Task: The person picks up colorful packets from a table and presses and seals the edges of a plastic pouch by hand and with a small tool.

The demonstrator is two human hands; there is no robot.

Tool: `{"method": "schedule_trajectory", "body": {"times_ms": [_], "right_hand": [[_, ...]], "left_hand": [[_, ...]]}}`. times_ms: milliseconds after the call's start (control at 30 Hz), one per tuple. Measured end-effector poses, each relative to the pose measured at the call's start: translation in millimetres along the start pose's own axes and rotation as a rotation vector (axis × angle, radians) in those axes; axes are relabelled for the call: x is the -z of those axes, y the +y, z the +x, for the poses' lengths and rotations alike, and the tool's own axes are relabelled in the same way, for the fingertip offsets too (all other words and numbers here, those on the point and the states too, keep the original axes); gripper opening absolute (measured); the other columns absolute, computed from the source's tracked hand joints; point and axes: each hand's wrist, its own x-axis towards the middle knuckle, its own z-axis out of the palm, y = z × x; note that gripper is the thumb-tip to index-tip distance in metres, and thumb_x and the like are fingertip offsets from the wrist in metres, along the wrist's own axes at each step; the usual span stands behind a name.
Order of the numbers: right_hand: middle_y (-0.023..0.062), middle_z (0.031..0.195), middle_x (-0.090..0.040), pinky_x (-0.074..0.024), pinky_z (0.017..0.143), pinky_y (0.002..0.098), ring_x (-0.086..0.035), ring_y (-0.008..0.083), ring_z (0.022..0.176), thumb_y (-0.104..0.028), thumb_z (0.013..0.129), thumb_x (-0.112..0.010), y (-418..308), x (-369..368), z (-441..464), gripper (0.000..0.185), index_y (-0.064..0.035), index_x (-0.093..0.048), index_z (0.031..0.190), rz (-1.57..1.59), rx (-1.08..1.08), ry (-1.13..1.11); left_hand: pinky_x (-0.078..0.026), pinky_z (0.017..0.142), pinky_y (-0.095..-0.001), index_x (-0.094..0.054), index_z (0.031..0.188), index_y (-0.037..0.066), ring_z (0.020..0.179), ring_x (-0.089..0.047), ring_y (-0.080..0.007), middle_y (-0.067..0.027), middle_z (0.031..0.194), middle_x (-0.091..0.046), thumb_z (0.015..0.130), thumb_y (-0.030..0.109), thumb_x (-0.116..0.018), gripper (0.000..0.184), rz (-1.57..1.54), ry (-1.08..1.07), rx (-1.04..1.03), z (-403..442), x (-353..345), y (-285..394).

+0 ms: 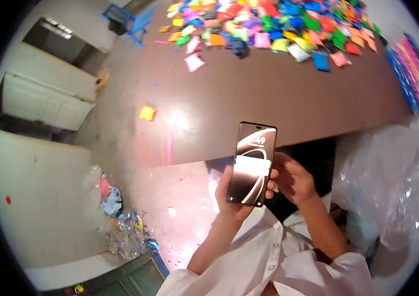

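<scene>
A smartphone (252, 185) with its lit lock screen facing up is in my left hand (227, 195). The thumb lies along the phone's left edge, and fingertips curl around its right edge. Close beside that right edge is my right hand (296, 180), loosely bent with fingers apart and nothing visible in it. Some of its fingertips are partly hidden near the phone. Glare whitens the middle of the screen.
A brown table (268, 93) bears a heap of colourful small packets (261, 39) at its far side. A lone orange packet (147, 113) lies near the left edge. Clear plastic wrap (392, 182) bulges at right. Plastic scraps (128, 234) sit on the floor.
</scene>
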Motion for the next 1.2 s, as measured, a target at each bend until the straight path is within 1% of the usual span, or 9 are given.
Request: {"method": "schedule_trajectory", "body": {"times_ms": [33, 133, 233, 400, 533, 600, 700, 900, 1200], "right_hand": [[0.0133, 0.122, -0.067, -0.0518, 0.101, 0.0410, -0.065, 0.0234, 0.113, -0.039, 0.098, -0.059, -14, -15, -6, 0.053, -0.0028, -0.057, 0.137, -0.416, 0.102, 0.280], [0.0139, 0.120, -0.068, -0.0522, 0.101, 0.0389, -0.066, 0.0226, 0.110, -0.032, 0.098, -0.056, -49, -21, 9, 0.046, -0.0022, -0.061, 0.132, -0.689, 0.215, 0.340], [0.0123, 0.118, -0.069, -0.0519, 0.103, 0.0409, -0.067, 0.0222, 0.111, -0.028, 0.098, -0.053, -87, -27, -1, 0.039, -0.0052, -0.065, 0.128, -1.153, 0.323, 0.417], [0.0120, 0.118, -0.070, -0.0531, 0.101, 0.0414, -0.066, 0.0227, 0.114, -0.025, 0.100, -0.056, -135, -9, 15, 0.033, -0.0054, -0.067, 0.125, -1.607, 0.528, 0.573], [0.0144, 0.122, -0.069, -0.0526, 0.100, 0.0388, -0.065, 0.0260, 0.117, -0.018, 0.100, -0.059, -164, 24, 29, 0.031, -0.0027, -0.066, 0.126, -1.869, 0.639, 0.761], [0.0145, 0.122, -0.068, -0.0517, 0.100, 0.0389, -0.065, 0.0273, 0.117, -0.016, 0.098, -0.060, -166, 33, 39, 0.032, -0.0023, -0.065, 0.127, -1.881, 0.621, 0.819], [0.0135, 0.126, -0.067, -0.0499, 0.102, 0.0375, -0.063, 0.0265, 0.119, -0.013, 0.097, -0.061, -164, 42, 44, 0.033, -0.0023, -0.065, 0.127, -2.054, 0.570, 0.883], [0.0149, 0.126, -0.066, -0.0497, 0.102, 0.0385, -0.064, 0.0295, 0.116, -0.012, 0.093, -0.064, -166, 48, 46, 0.033, -0.0018, -0.066, 0.124, -2.189, 0.540, 0.916], [0.0147, 0.121, -0.069, -0.0518, 0.098, 0.0410, -0.066, 0.0322, 0.112, -0.015, 0.089, -0.067, -162, 50, 48, 0.029, -0.0035, -0.070, 0.116, -2.264, 0.644, 0.956]], "left_hand": [[-0.060, 0.073, -0.0455, -0.040, 0.150, 0.003, 0.090, -0.071, -0.0394, -0.0344, 0.122, -0.061, 0.099, 0.063, -0.041, 0.078, 0.122, 0.062, -0.064, 0, 1, 6], [-0.059, 0.078, -0.0423, -0.044, 0.146, -0.001, 0.095, -0.070, -0.0355, -0.0308, 0.120, -0.064, 0.100, 0.062, -0.040, 0.078, 0.419, 0.079, -0.276, 3, 13, 84], [-0.058, 0.082, -0.0409, -0.049, 0.143, -0.001, 0.098, -0.070, -0.0310, -0.0246, 0.119, -0.067, 0.101, 0.061, -0.041, 0.075, 0.695, 0.277, -0.466, -11, 27, 159], [-0.054, 0.078, -0.0292, -0.055, 0.135, -0.004, 0.091, -0.066, -0.0148, -0.0122, 0.108, -0.069, 0.100, 0.036, -0.065, 0.054, 1.433, 0.695, -0.748, -8, 51, 259], [-0.054, 0.080, -0.0330, -0.056, 0.135, -0.004, 0.091, -0.065, -0.0179, -0.0137, 0.107, -0.070, 0.097, 0.038, -0.070, 0.058, 1.794, 0.831, -0.785, -3, 67, 280], [-0.054, 0.085, -0.0423, -0.055, 0.134, -0.002, 0.092, -0.070, -0.0352, -0.0209, 0.107, -0.070, 0.092, 0.038, -0.072, 0.060, 2.130, 0.884, -0.841, 0, 73, 282], [-0.054, 0.088, -0.0462, -0.056, 0.133, -0.001, 0.099, -0.068, -0.0434, -0.0253, 0.115, -0.067, 0.092, 0.037, -0.071, 0.058, 2.275, 0.968, -0.840, 6, 79, 278], [-0.053, 0.092, -0.0480, -0.057, 0.131, 0.000, 0.109, -0.064, -0.0418, -0.0238, 0.120, -0.066, 0.089, 0.034, -0.073, 0.057, 2.413, 0.996, -0.893, 14, 98, 278], [-0.052, 0.091, -0.0470, -0.063, 0.127, 0.002, 0.104, -0.064, -0.0387, -0.0197, 0.113, -0.067, 0.086, 0.029, -0.077, 0.051, 2.350, 1.023, -0.944, 15, 102, 273]]}}
